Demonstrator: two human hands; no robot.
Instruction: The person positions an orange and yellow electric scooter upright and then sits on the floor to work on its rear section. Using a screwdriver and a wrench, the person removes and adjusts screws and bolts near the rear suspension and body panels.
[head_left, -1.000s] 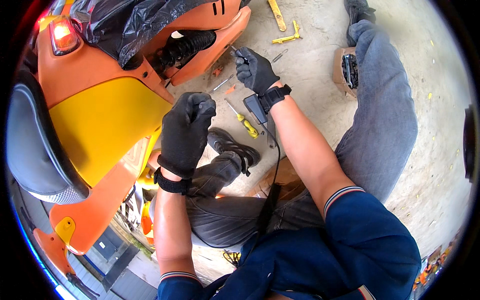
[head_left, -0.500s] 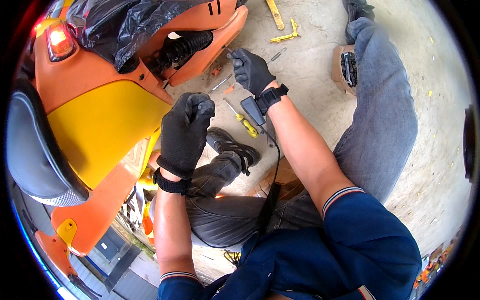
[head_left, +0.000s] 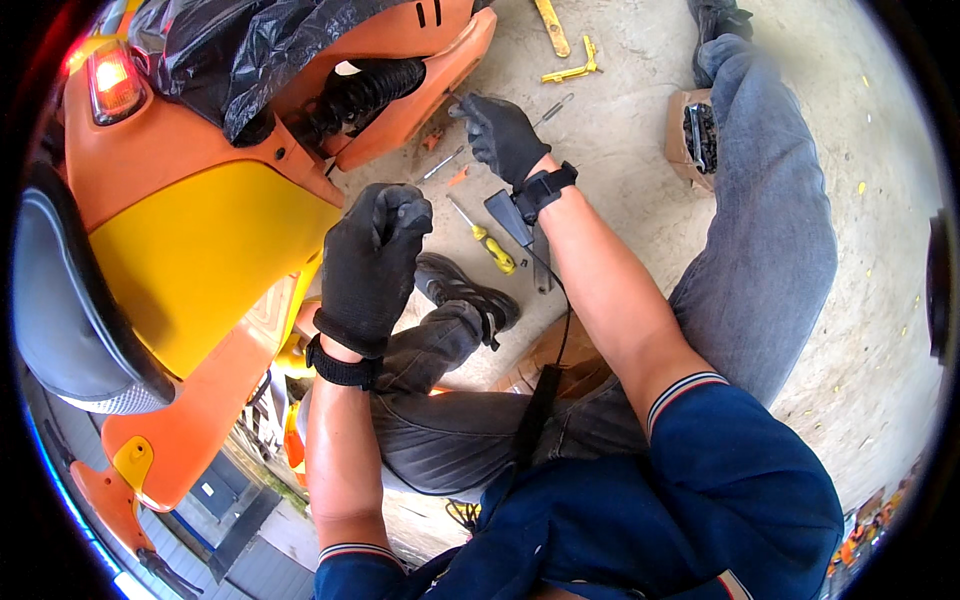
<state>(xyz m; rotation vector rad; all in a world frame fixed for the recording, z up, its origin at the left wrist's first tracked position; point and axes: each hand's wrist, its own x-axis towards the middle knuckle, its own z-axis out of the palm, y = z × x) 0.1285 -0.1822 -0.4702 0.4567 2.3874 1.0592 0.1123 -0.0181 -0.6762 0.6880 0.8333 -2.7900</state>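
Both my hands wear black work gloves. My left hand [head_left: 372, 265] is closed in front of the yellow side panel [head_left: 215, 245] of an orange scooter; its fingers curl in, hiding whatever they may hold. My right hand [head_left: 503, 140] is raised over the floor by the scooter's orange rear part [head_left: 455, 75], its index finger stretched left and the others partly bent. I see nothing clearly held in it. A thin metal rod [head_left: 443, 165] lies below, partly covered by that hand. Nearby is a yellow-handled screwdriver [head_left: 495, 252].
Black plastic sheeting [head_left: 215, 60] covers part of the scooter, above a shock absorber [head_left: 370, 92]. A lit tail light [head_left: 115, 82] and dark seat [head_left: 85, 300] are at left. Yellow tools [head_left: 572, 72] and a small carton of dark parts [head_left: 690, 135] lie on the concrete.
My right hand's index finger has stretched out to the left from a more curled grip. My left hand has barely moved, still closed.
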